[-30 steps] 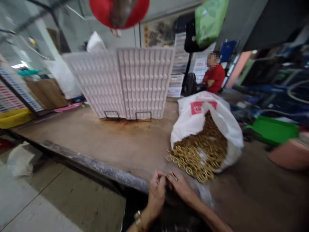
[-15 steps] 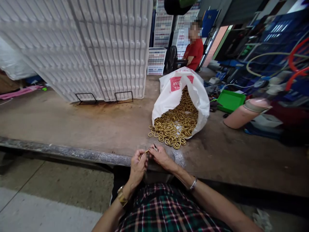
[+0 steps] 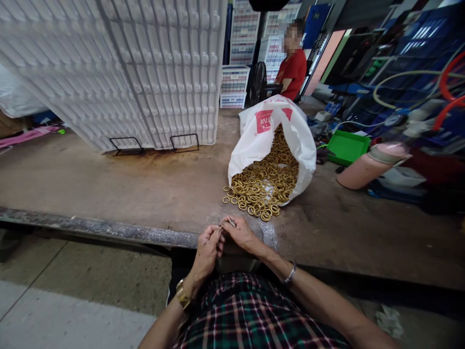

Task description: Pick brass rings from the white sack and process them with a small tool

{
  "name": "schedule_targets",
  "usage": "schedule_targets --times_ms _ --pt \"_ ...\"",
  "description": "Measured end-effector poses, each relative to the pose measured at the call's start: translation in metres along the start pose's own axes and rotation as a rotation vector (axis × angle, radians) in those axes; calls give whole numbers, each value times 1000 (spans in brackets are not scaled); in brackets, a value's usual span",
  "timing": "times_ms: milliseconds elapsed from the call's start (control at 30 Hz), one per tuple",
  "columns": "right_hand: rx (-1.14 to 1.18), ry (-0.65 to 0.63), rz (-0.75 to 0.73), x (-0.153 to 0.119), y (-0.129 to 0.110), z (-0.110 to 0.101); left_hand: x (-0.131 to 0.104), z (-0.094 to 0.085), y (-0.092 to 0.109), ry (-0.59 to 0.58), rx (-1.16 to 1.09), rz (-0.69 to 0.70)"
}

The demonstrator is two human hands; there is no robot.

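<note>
My left hand is closed at the table's front edge, its thumb and fingers pinching a gold-coloured ring that the fingers mostly hide. Right beside it, my right hand is wrapped round a small metal tool with a narrow tip; its exact kind is too small to make out. The fingertips of both hands meet at the ring. Just beyond them lies a white plastic bag on its side, with many gold rings spilling from its mouth onto the table.
White ribbed trays stand upright at the left of the wooden table in black wire holders. On the right are a green tray and a pink bottle. A person in red sits behind, near stacked crates.
My view has tipped slightly down. Both hands stay together at the ring; the right hand and its tool have turned a little, so the tool's dark tip shows less.
</note>
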State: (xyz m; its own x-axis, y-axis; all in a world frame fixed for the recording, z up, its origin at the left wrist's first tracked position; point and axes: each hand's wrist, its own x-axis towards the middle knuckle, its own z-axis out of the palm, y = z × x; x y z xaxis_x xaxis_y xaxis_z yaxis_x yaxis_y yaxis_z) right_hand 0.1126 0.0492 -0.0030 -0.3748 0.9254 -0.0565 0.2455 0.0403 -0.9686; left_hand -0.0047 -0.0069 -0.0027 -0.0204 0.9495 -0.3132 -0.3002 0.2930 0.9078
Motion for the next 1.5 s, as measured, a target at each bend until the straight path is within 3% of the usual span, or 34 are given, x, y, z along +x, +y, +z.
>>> schedule_targets --times_ms 267,533,633,1500 --pt "-68 1 -22 4 2 1 2 -2 -2 1 -60 -5" --pt "-682 -71 -122 -2 10 1 3 -3 -7 44 -40 41" --pt "-808 -110 -121 -3 9 1 2 -3 -8 38 -1 57" --pt "-872 -235 -137 -5 -1 -2 -2 -1 -8 43 115 105"
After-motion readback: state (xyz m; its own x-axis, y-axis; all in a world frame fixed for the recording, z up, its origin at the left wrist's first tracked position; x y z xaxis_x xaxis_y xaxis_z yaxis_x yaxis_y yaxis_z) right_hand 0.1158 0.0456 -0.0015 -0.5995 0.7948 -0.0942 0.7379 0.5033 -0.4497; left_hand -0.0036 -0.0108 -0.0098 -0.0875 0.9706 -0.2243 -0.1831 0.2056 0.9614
